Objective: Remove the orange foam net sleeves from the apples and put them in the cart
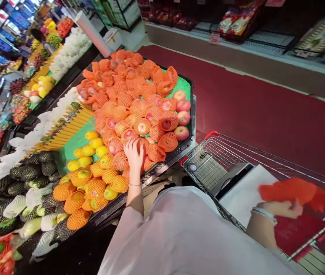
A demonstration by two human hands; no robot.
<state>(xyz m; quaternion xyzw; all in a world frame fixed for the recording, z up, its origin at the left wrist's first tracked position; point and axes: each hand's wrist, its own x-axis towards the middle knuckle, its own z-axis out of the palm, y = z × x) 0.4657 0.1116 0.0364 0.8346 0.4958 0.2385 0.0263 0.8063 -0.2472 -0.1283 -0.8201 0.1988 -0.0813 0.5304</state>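
Observation:
My left hand point(134, 154) reaches onto a heap of apples wrapped in orange foam nets point(134, 103), fingers curled over one netted apple at the near edge of the display. My right hand point(284, 209) is over the shopping cart point(208, 168) and grips a bunch of orange-red netting or bag point(296, 191), blurred by motion. A white sheet or bag point(244, 193) lies in the cart under it. Three bare pink apples point(182, 114) sit at the right side of the heap.
Yellow fruit in orange nets point(94, 183) lie left of the apples. Dark green fruit in white and black nets point(25, 183) fill the near left. More produce stands run back on the left. Red floor point(265, 110) and shelving point(265, 34) lie to the right.

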